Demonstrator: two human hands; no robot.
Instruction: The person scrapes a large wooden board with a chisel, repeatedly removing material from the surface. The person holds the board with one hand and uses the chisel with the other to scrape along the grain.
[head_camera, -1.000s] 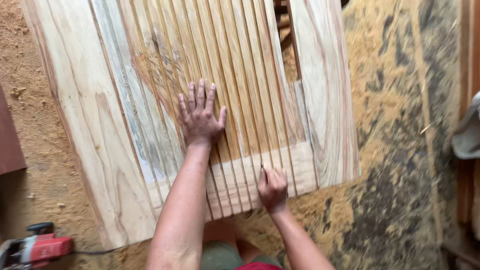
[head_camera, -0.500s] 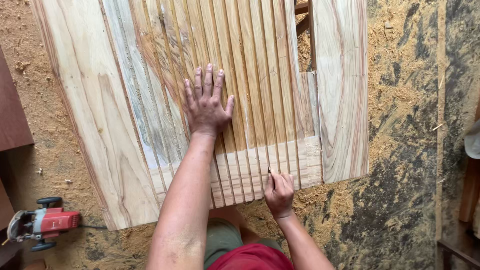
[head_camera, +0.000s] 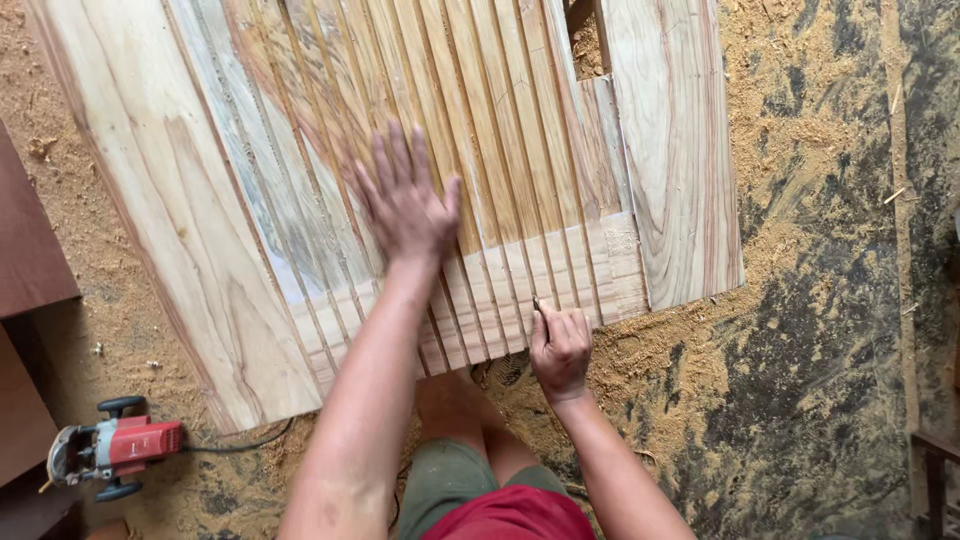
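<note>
A large pale wooden panel (head_camera: 180, 220) lies flat on the sawdust floor, with several narrow slats (head_camera: 500, 130) set side by side in its frame. My left hand (head_camera: 405, 200) rests flat on the slats near the middle, fingers spread, slightly blurred. My right hand (head_camera: 560, 345) is closed around a small dark tool, likely a pencil or chisel, whose tip touches the slats' lower ends at the panel's near edge. My knee shows below the panel.
A red and black power router (head_camera: 110, 450) with its cord lies on the floor at the lower left. Dark brown boards (head_camera: 30, 240) stand at the left edge. Sawdust covers the ground; a gap (head_camera: 585, 35) opens in the panel's top right.
My left hand has slid slightly up and left over the slats. My right hand stays at the slats' lower ends. The view has shifted a little.
</note>
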